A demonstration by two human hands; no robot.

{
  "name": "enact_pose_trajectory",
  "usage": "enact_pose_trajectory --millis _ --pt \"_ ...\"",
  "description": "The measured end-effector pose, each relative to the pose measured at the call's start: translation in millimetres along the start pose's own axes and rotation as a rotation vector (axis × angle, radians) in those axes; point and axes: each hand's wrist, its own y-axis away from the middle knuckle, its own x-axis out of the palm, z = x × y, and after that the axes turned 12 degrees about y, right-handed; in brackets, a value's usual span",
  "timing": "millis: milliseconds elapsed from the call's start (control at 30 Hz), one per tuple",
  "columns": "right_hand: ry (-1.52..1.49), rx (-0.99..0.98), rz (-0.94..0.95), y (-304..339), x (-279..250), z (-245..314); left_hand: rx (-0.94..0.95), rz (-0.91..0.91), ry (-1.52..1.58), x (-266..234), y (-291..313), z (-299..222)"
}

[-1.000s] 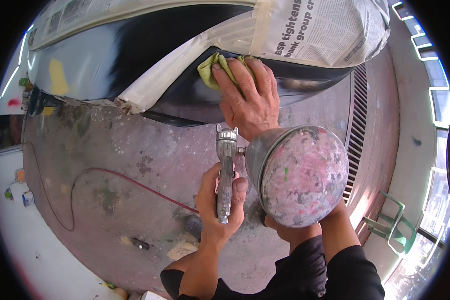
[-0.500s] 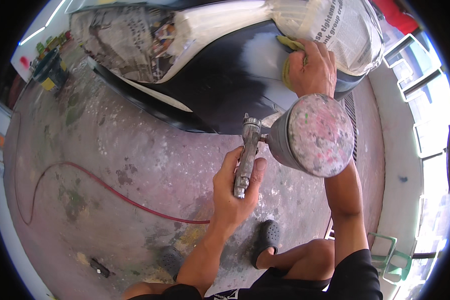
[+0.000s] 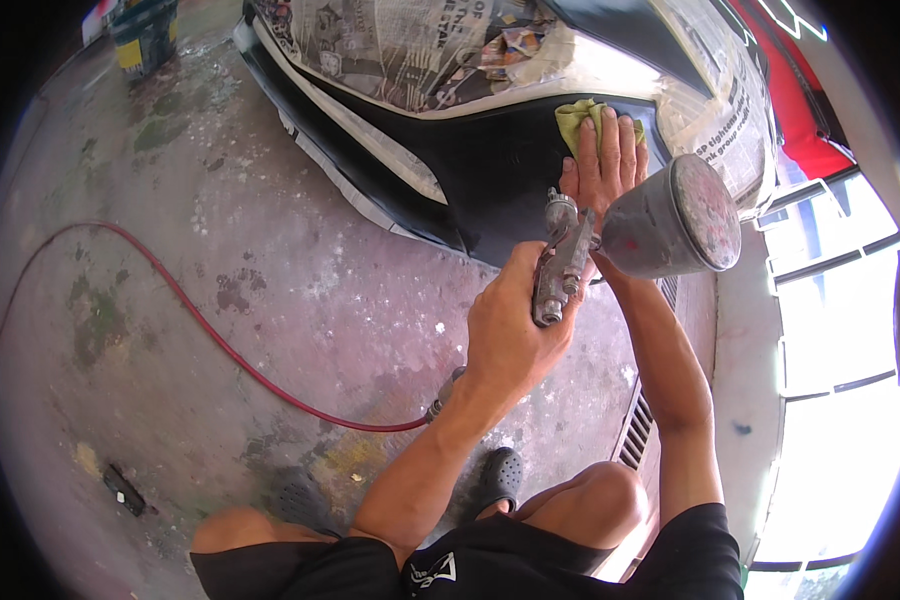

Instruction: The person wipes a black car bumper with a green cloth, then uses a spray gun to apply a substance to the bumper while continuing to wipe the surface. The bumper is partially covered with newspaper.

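Observation:
My left hand (image 3: pixel 510 330) grips the handle of a metal spray gun (image 3: pixel 562 262) whose paint-speckled cup (image 3: pixel 675 215) sticks out to the right. My right hand (image 3: pixel 602 165) lies flat with fingers spread on a yellow-green cloth (image 3: pixel 582 115), pressing it against the glossy black car panel (image 3: pixel 475 175). Newspaper and masking tape (image 3: pixel 400 45) cover the bodywork above the bare black strip. The gun hangs just below my right hand, close to the panel.
A red air hose (image 3: pixel 210 335) curves over the stained concrete floor (image 3: pixel 170 260) to the gun's base. A floor drain grate (image 3: pixel 640 435) runs at the right beside my knee. A small dark object (image 3: pixel 125 488) lies at lower left. A bucket (image 3: pixel 145 35) stands far upper left.
The view has swung, so the panel now sits upper centre. My right hand with the cloth has slid along the black panel, and the gun in my left hand has stayed just below it.

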Motion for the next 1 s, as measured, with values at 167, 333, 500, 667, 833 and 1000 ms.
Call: enact_pose_trajectory --millis 167,333,500,667,833,1000 --pt "0.124 -0.151 0.103 29.8 13.9 23.0 -0.085 0.001 0.001 -5.3 10.5 13.4" --pt "-0.082 -0.335 0.290 70.6 8.5 14.9 -0.093 -0.026 -0.041 -17.5 -3.6 38.4" --pt "0.035 -0.160 0.393 110.0 19.8 -11.0 -0.087 -0.025 -0.040 -20.8 -39.6 59.5" --pt "0.010 -0.183 0.032 105.9 30.4 -15.6 -0.170 0.001 0.023 -29.4 -60.9 54.2" --pt "-0.084 -0.036 0.075 114.7 34.4 -9.4 -0.244 0.051 0.091 -36.4 -61.2 42.3" --pt "-0.313 0.120 0.125 81.6 34.6 30.2 -0.138 0.057 0.078 -31.7 -43.0 47.3"
